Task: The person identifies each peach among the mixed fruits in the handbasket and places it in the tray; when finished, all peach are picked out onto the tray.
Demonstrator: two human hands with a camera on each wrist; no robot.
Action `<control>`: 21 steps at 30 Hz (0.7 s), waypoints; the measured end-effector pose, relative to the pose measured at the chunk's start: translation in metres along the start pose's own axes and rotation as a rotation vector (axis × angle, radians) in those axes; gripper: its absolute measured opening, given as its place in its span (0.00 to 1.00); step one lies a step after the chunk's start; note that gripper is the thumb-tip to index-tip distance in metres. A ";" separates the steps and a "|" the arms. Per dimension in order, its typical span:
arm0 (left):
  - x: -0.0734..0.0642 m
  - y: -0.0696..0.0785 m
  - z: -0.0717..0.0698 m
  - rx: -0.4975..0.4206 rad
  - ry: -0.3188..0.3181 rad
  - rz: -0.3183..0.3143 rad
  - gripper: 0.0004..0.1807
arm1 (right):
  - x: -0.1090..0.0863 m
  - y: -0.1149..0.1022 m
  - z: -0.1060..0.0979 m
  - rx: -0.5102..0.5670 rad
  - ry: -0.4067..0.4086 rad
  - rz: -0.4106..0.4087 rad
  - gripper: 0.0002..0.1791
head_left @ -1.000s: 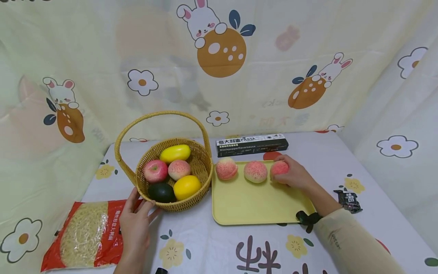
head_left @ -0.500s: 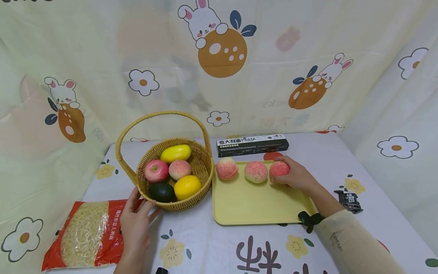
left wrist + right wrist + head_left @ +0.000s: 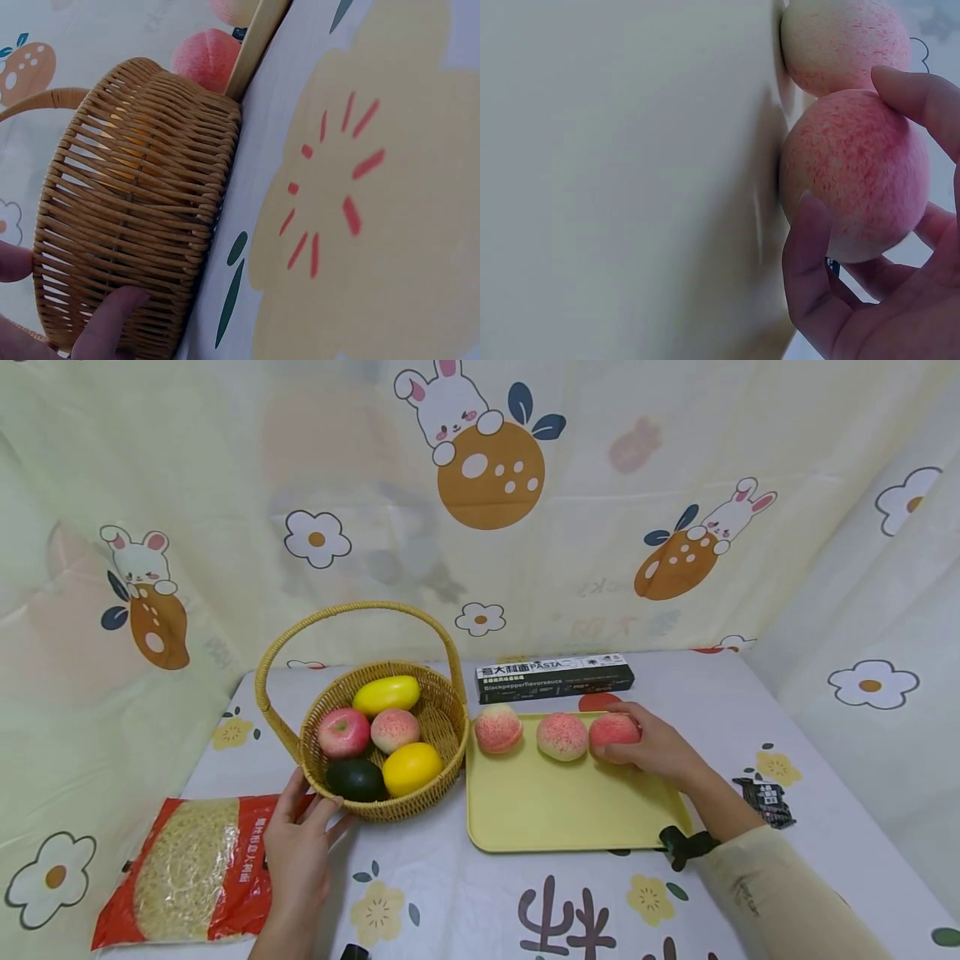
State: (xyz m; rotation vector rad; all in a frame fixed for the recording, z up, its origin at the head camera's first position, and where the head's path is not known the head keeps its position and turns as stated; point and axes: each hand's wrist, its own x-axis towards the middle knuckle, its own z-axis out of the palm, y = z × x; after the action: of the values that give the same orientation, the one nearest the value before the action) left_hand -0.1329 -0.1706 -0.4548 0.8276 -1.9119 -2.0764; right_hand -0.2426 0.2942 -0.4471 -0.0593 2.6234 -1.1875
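Holding a pink peach (image 3: 855, 165) at the far edge of the yellow tray (image 3: 555, 810), toward that tray's right end, our right hand (image 3: 656, 747) has its grip closed about the fruit, thumb on one side and fingers on the other. We cannot tell whether the peach rests on the tray or sits slightly above it.

Just left of it, along the tray's far edge, we see a speckled peach (image 3: 562, 737), then a paler peach (image 3: 498, 730) near the tray's far left corner.

Immediately left of the tray we have the wicker basket (image 3: 408, 808), its handle upright. Our left hand (image 3: 296, 843) touches the basket's near left side, its grip loose and its fingers apart. Inside the basket we find a long yellow fruit (image 3: 386, 695), a red apple (image 3: 344, 733), another peach (image 3: 395, 731), a rounder yellow fruit (image 3: 413, 769) and a dark green fruit (image 3: 356, 780).

Behind the tray lies a black-and-white pasta box (image 3: 555, 681); well to its left, a red-edged bag of pasta (image 3: 187, 872) lies flat on our desk (image 3: 442, 902).
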 end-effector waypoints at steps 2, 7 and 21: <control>0.000 0.000 0.000 -0.001 0.000 0.000 0.42 | -0.002 0.000 0.000 0.010 -0.001 -0.003 0.49; 0.000 0.000 0.000 -0.001 -0.003 -0.007 0.43 | -0.008 -0.002 -0.003 0.016 0.001 -0.008 0.45; -0.001 0.001 0.000 0.005 0.006 -0.005 0.43 | -0.030 -0.001 -0.013 0.030 0.061 0.048 0.46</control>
State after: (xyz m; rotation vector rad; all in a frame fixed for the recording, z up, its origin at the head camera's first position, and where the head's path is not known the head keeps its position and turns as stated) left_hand -0.1328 -0.1701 -0.4541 0.8399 -1.9146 -2.0710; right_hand -0.2172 0.3075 -0.4317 0.0455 2.6425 -1.2310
